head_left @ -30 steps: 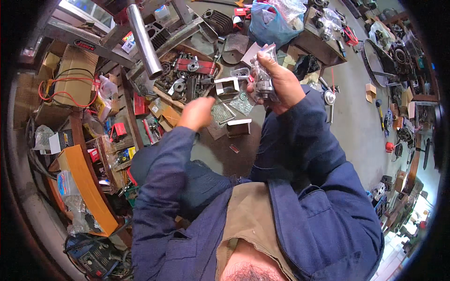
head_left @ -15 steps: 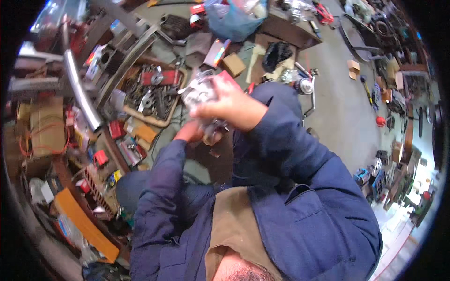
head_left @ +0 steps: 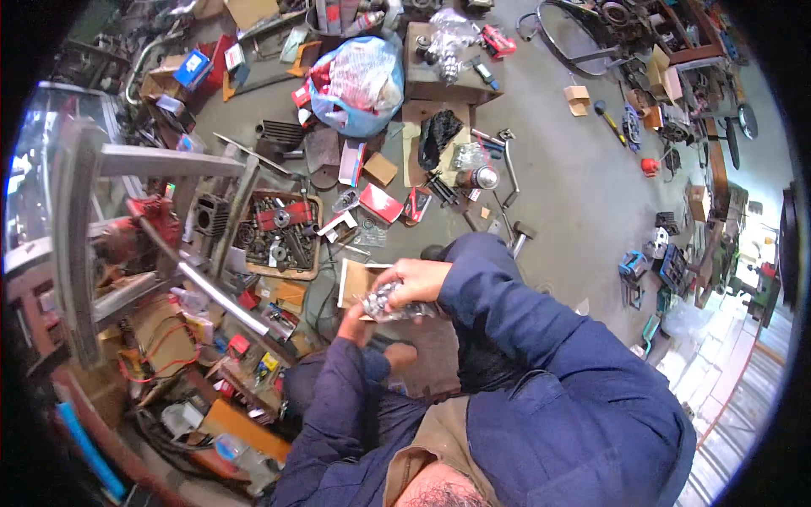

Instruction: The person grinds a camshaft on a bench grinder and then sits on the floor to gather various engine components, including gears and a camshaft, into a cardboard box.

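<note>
My right hand (head_left: 416, 282) is closed around a crumpled clear plastic bag (head_left: 384, 304) with shiny metallic contents I cannot make out. Against the bag's left edge, the fingers of my left hand (head_left: 351, 324) are pinched on the plastic. Both hands are in front of my bent knees. Just beyond them is an open cardboard box (head_left: 359, 279) with a pale rim, partly covered by my right hand. Farther off lie a red-and-white box (head_left: 381, 204) and a small clear bag of parts (head_left: 370, 231).
A wooden-rimmed tray of tools and metal parts (head_left: 279, 234) lies at the left, beside a metal frame (head_left: 160, 163). Ahead are a full blue plastic bag (head_left: 358, 84) and a spray can (head_left: 480, 177). A hammer (head_left: 523, 233) lies right of them on the floor.
The view has shifted, showing more floor ahead. Both hands, with the plastic bag, have come back nearer my body. The open cardboard box now shows beside them.
</note>
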A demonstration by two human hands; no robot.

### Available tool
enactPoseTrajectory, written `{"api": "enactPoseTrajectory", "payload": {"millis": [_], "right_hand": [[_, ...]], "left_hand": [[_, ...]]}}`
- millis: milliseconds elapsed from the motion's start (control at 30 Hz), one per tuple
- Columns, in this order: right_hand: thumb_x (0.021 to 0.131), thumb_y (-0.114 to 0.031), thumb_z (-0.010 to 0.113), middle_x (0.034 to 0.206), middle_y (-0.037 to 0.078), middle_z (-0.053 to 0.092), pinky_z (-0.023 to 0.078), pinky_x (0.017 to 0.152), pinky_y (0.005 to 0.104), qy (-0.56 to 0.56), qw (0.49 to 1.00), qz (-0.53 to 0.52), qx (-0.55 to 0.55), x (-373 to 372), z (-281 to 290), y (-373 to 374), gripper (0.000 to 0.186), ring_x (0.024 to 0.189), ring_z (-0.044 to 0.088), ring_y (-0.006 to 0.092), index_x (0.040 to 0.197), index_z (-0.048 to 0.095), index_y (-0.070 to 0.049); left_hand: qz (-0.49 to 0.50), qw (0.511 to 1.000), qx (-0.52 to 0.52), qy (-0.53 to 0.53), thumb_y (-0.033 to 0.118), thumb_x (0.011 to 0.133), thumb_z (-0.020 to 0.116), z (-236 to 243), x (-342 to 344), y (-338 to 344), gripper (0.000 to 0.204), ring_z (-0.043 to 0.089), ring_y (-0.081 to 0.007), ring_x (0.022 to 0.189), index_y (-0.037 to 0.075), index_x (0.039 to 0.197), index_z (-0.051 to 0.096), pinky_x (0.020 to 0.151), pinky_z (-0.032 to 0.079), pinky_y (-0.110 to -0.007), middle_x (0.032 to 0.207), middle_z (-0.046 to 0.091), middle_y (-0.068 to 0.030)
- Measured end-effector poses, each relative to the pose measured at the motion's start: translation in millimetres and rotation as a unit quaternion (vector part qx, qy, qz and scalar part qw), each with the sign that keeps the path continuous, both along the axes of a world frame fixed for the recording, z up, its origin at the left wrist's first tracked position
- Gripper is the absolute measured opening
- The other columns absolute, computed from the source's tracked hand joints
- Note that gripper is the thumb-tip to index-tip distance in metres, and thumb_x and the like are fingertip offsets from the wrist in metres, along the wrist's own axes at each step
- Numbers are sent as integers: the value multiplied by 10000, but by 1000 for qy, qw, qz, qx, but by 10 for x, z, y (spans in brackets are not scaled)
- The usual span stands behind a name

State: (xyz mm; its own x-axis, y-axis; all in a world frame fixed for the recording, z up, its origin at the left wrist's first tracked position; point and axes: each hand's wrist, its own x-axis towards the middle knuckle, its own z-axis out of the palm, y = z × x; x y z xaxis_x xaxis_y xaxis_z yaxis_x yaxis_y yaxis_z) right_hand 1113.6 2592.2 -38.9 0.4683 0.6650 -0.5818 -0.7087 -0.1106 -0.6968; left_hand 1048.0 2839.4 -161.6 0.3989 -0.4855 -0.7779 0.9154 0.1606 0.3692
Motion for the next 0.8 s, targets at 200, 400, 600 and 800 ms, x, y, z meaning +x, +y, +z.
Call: {"api": "enactPoseTrajectory", "payload": {"millis": [200, 400, 600, 800], "right_hand": [[860, -237, 627, 886, 100, 691, 537, 487, 294, 146, 986, -33, 75, -862, 844, -19, 440, 627, 656, 156, 1228, 615, 3], [854, -457, 622, 1128, 173, 678, 536, 853, 346, -71, 993, -23, -92, -1418, 2532, -233, 681, 991, 672, 250, 1366, 527, -17], [763, -431, 719, 1147, 211, 671, 514, 900, 380, -127, 944, -159, -260, -1613, 4145, -451, 714, 1032, 662, 326, 1345, 544, -57], [775, -291, 720, 1003, 255, 677, 554, 784, 471, -277, 834, -232, -418, -1858, 5149, -455, 423, 894, 662, 439, 1133, 646, -81]], "left_hand": [[-63, 990, 125, 12, 71, 857, 609, 1750, -328, 2, 340, 630, -183, 973, -31, 1180, 583, 880, 498, -314, 1050, 654, -80], [-281, 920, 86, -258, -57, 703, 595, 3932, -292, -232, 891, 515, -176, 1233, 53, 1522, 261, 1030, 402, -306, 1372, 527, -100], [-335, 874, 116, -334, 34, 751, 706, 5237, -295, -867, 854, 495, -167, 1232, 37, 1505, 306, 1035, 409, -313, 1369, 513, -98], [-319, 918, 4, -234, 51, 787, 670, 5776, -354, -1105, 565, 606, -144, 904, 19, 1317, 479, 807, 502, -287, 1051, 618, -46]]}}
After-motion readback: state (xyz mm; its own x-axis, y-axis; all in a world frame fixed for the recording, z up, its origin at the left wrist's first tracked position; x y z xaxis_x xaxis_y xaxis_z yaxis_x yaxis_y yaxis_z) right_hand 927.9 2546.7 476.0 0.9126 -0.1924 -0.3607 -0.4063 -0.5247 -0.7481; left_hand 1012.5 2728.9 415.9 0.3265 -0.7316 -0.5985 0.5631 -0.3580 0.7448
